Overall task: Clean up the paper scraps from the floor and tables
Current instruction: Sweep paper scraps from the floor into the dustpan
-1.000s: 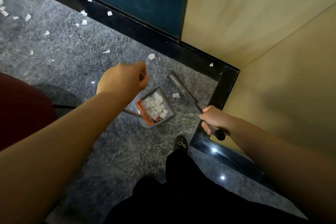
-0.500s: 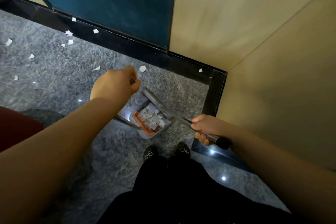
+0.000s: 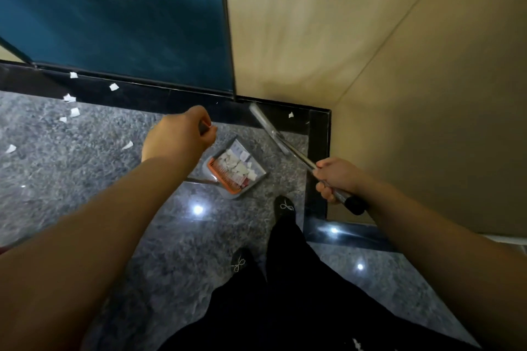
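Note:
A grey dustpan (image 3: 258,182) with an orange comb edge sits on the speckled floor, holding several white paper scraps (image 3: 238,167). My left hand (image 3: 179,137) is closed on the top of its upright handle. My right hand (image 3: 336,178) grips the metal broom handle (image 3: 299,158). The broom's sweeping end (image 3: 263,122) reaches toward the corner, beside a single scrap (image 3: 291,115) on the black border. More scraps (image 3: 71,105) lie along the wall at the left, and one (image 3: 127,145) near my left wrist.
A teal panel (image 3: 114,14) and beige walls (image 3: 370,51) form a corner ahead and to the right. A black floor border (image 3: 316,165) runs along them. My dark shoes (image 3: 283,206) and trousers stand just behind the dustpan.
The broom's end has swung from over the dustpan out to the corner by the lone scrap. The view has shifted closer to the wall; my right foot has stepped forward.

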The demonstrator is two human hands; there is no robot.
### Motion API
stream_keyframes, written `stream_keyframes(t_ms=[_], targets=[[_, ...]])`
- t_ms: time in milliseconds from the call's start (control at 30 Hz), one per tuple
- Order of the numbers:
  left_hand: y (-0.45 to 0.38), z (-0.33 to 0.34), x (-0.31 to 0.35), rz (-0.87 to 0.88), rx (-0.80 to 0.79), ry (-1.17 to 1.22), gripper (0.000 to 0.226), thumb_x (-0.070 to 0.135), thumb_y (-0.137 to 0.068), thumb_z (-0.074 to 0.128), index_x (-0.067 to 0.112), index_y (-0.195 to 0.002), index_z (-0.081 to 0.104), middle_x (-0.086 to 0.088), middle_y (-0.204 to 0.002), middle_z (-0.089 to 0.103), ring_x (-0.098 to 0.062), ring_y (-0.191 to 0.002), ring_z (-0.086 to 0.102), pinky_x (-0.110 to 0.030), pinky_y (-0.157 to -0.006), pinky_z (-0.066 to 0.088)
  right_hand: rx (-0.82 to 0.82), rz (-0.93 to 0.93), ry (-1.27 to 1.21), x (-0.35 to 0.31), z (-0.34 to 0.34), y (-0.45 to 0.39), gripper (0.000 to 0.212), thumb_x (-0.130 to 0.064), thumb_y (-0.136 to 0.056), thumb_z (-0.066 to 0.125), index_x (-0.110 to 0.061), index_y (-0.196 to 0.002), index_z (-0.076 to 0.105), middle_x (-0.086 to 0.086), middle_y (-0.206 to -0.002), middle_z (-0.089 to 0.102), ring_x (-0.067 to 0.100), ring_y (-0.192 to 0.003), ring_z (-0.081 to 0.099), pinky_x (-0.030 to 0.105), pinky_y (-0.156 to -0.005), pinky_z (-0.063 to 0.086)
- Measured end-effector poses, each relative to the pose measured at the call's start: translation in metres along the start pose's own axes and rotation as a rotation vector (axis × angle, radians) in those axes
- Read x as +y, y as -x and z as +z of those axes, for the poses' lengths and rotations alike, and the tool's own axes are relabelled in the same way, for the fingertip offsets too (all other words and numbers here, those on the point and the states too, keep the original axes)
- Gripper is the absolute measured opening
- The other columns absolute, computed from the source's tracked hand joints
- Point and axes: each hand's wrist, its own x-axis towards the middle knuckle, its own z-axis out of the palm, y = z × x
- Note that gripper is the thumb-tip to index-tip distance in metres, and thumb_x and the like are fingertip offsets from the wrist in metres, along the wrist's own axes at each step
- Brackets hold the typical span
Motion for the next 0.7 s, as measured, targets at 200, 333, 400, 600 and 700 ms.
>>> stream_keyframes(t_ms=[200,333,400,600,700], targets=[[-0.056,0.006,0.016,-0.008,-0.012,-0.038,0.018,0.043,-0.092,0.060,0.025,-0.091,0.056,0.000,-0.071,0.059,-0.021,-0.062,0.053,-0.026,-0.049,0.038,0.103,0.057,-0.023,-0.017,-0.034,-0.032,0.025,-0.010,-0.098,0.044,-0.014,-0.073,0.045,0.006,-0.059,0.045,0.009,-0.034,0.042,0.017,-0.031,0.034],[-0.089,0.014,0.037,-0.004,-0.019,-0.096,0.019,0.045,-0.092,0.058,0.026,-0.091,0.055,0.005,-0.064,0.050,-0.017,-0.056,0.047,-0.021,-0.046,0.030,0.100,0.205,-0.225,-0.020,-0.066,-0.062,0.021,-0.013,-0.100,0.040,-0.011,-0.080,0.046,0.004,-0.059,0.045,0.008,-0.031,0.043,0.017,-0.033,0.035],[-0.101,0.017,0.044,-0.007,-0.028,-0.108,0.019,0.045,-0.092,0.058,0.026,-0.091,0.055,0.006,-0.064,0.049,-0.012,-0.054,0.044,-0.020,-0.046,0.028,0.087,0.271,-0.341,-0.021,-0.079,-0.073,0.019,-0.014,-0.101,0.038,-0.010,-0.083,0.044,0.004,-0.056,0.045,0.008,-0.031,0.042,0.017,-0.034,0.035],[-0.114,0.015,0.037,-0.048,-0.049,-0.107,0.018,0.048,-0.090,0.059,0.034,-0.085,0.051,0.007,-0.066,0.057,-0.013,-0.055,0.050,-0.022,-0.047,0.034,0.129,0.342,-0.450,-0.031,-0.106,-0.107,0.018,-0.012,-0.100,0.039,-0.007,-0.084,0.044,0.005,-0.049,0.045,0.010,-0.027,0.040,0.016,-0.032,0.033],[-0.117,0.012,0.034,-0.045,-0.043,-0.098,0.015,0.046,-0.089,0.061,0.034,-0.085,0.053,0.018,-0.060,0.047,-0.006,-0.053,0.046,-0.020,-0.047,0.033,0.143,0.299,-0.470,-0.048,-0.111,-0.124,0.009,-0.010,-0.101,0.039,-0.005,-0.095,0.044,0.009,-0.066,0.043,0.010,-0.026,0.041,0.016,-0.031,0.034]])
